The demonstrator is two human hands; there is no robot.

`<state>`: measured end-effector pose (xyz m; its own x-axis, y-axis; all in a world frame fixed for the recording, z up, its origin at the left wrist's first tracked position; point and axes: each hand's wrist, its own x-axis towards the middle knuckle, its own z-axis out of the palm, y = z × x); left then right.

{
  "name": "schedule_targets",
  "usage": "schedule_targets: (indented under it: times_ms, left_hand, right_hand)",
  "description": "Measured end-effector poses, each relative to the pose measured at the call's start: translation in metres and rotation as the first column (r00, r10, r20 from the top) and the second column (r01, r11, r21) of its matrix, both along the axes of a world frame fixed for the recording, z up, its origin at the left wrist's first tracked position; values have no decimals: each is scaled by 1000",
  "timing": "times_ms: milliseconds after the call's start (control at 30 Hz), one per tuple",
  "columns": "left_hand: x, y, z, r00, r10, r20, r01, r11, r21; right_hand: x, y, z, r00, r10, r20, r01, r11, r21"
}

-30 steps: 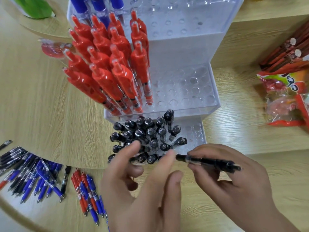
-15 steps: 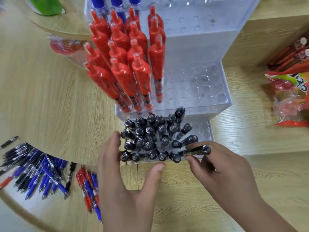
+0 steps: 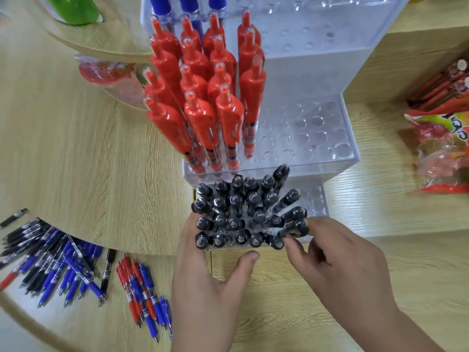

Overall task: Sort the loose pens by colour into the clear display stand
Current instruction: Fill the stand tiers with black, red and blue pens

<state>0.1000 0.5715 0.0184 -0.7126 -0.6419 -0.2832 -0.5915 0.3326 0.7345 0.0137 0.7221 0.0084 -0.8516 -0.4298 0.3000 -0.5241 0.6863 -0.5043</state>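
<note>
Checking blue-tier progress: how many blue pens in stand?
3, side by side on the stand's top tier: left blue pen, middle blue pen, right blue pen. More may be hidden offscreen.

We can read almost nothing here. On the snack packet (image 3: 437, 128) at the right edge there are big dark rounded letters on a light field (cut off by the edge of the view), perhaps an "a" and an "o", but we cannot make a word of them. The upright red pens (image 3: 200, 118) and the loose pens (image 3: 137, 288) carry small printed bands on their barrels, too blurred to read.
</note>
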Motion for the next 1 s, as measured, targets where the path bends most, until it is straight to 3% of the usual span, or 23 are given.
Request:
schedule_targets:
  times_ms: [333,533,633,833,1000]
  left_hand:
    - [2,-6,-15,995,-92,-35,87,990,-113]
    - [6,-14,-17,989,-121,-89,114,990,-80]
    - [26,-25,-19,992,-44,-117,45,999,2]
    - [113,-63,-53,991,136,11,-136,991,13]
    - [172,-99,-100,911,401,101,-407,912,52]
  right_hand:
    - [7,-4,-8,999,-38,2,37,998,46]
    - [15,3,2,987,-93,129,82,993,88]
    - [40,7,-7,975,-41,218,48,999,-26]
    - [103,-26,-70,820,111,562,-256,949,185]
    - [139,-88,-121,763,146,630,-425,847,319]
